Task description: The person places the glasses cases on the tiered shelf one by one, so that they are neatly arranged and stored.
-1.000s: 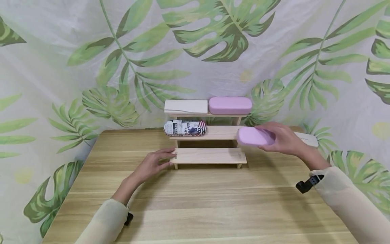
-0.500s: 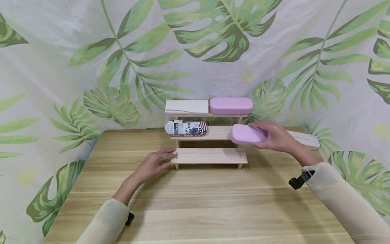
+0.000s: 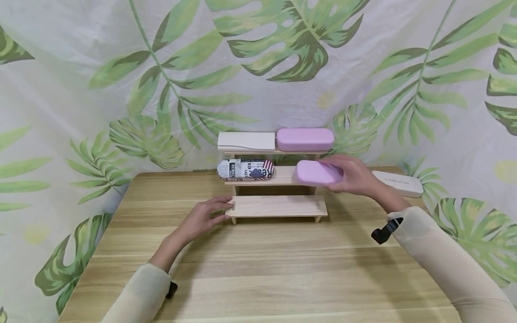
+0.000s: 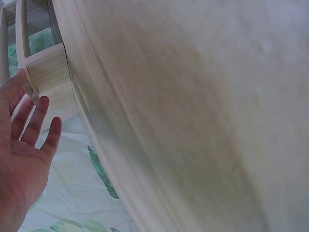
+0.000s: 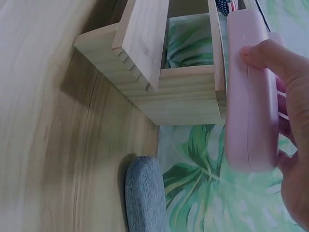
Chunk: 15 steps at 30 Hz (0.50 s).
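My right hand (image 3: pixel 350 175) grips a light-purple glasses case (image 3: pixel 317 173) at its right end. The case is at the right part of the middle tier of a wooden three-tier shelf (image 3: pixel 278 206); whether it touches the board I cannot tell. In the right wrist view, the thumb lies along the pink-looking case (image 5: pixel 248 111), with fingers behind it. My left hand (image 3: pixel 203 217) touches the left end of the lowest tier with its fingertips. In the left wrist view, its fingers (image 4: pixel 35 123) are loosely bent beside the wooden board end (image 4: pixel 50 70).
A newsprint-patterned glasses case (image 3: pixel 245 170) lies on the middle tier's left. On the top tier are a white case (image 3: pixel 246 141) and a purple case (image 3: pixel 305 139). Another white case (image 3: pixel 399 183) lies on the table at right. A grey fabric-like case (image 5: pixel 145 193) shows in the right wrist view.
My right hand has carried the light-purple case leftward and slightly back, from beyond the middle tier's right end to over that tier. My left hand has stayed at the lowest tier.
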{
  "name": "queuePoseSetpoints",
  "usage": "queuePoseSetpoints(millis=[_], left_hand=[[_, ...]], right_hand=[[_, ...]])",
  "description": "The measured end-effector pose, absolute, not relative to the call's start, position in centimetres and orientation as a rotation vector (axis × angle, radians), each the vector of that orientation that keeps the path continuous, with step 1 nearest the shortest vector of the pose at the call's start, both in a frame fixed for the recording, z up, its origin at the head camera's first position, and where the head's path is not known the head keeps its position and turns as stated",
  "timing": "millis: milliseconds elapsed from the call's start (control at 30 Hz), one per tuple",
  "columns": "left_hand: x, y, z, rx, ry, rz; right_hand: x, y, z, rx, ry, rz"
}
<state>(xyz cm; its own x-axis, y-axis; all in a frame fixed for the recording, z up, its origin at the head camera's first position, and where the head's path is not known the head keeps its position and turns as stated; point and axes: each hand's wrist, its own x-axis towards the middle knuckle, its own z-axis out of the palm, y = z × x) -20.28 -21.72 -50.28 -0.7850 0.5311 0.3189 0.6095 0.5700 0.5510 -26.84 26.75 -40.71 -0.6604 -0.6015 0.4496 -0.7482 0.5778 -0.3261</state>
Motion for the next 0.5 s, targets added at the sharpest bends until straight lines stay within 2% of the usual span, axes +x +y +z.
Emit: queuePoseSetpoints(millis=[500], left_hand=[[-20.2,-21.8,-50.3,-0.946,-2.724,-1.031]], right_hand=[[-27.8,25.3,-41.0,1.099,-2.538,0.731]])
